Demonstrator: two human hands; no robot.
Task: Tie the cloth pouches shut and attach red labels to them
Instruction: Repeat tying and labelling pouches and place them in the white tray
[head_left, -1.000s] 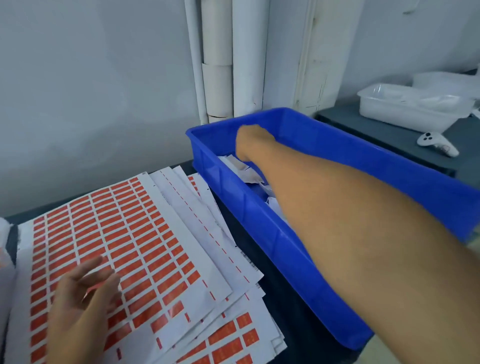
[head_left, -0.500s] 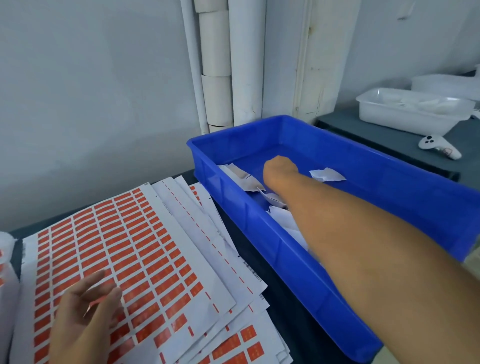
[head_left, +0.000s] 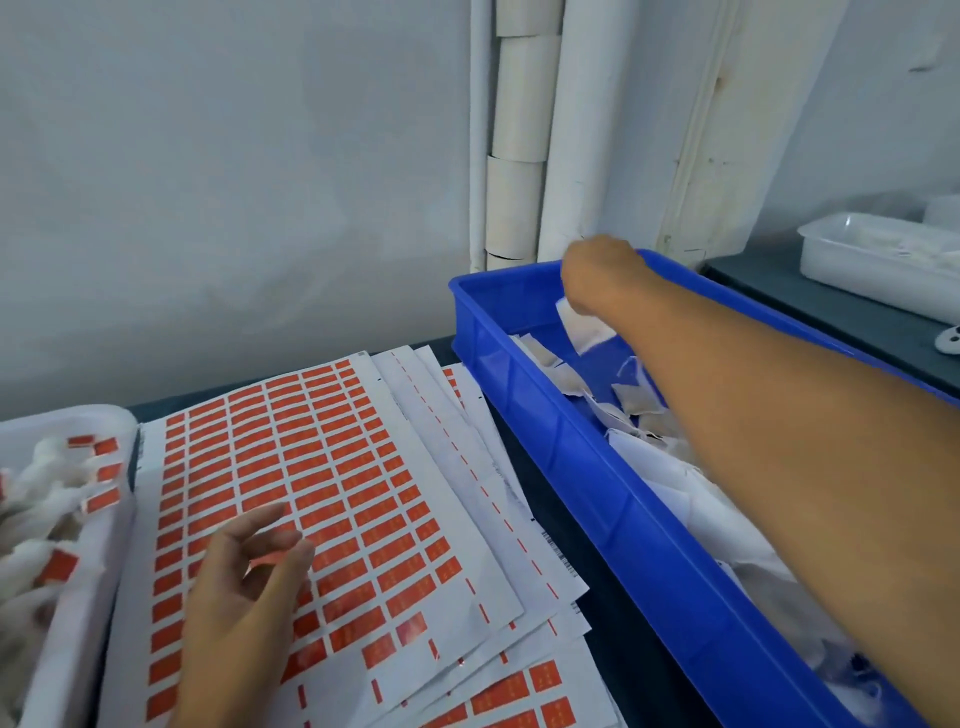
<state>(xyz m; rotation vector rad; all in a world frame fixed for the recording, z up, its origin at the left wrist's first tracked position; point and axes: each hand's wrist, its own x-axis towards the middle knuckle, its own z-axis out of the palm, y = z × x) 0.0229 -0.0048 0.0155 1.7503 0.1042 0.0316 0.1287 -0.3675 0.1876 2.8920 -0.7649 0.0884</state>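
As a fresh cloth pouch (head_left: 584, 328) is lifted from the blue bin (head_left: 623, 525), pinched in the right hand (head_left: 602, 273), the left hand (head_left: 244, 566) left of the bin pinches a peeled red label (head_left: 266, 558) above the label sheet (head_left: 311, 499). Tying the pouch likely comes next.

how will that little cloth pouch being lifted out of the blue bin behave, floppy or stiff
Probably floppy: the cloth pouch hangs limp below the right hand, which lifts it over the blue bin. Likely light, since a fingertip grip seems enough. It should not roll; the other pouches lie flat and crumpled.
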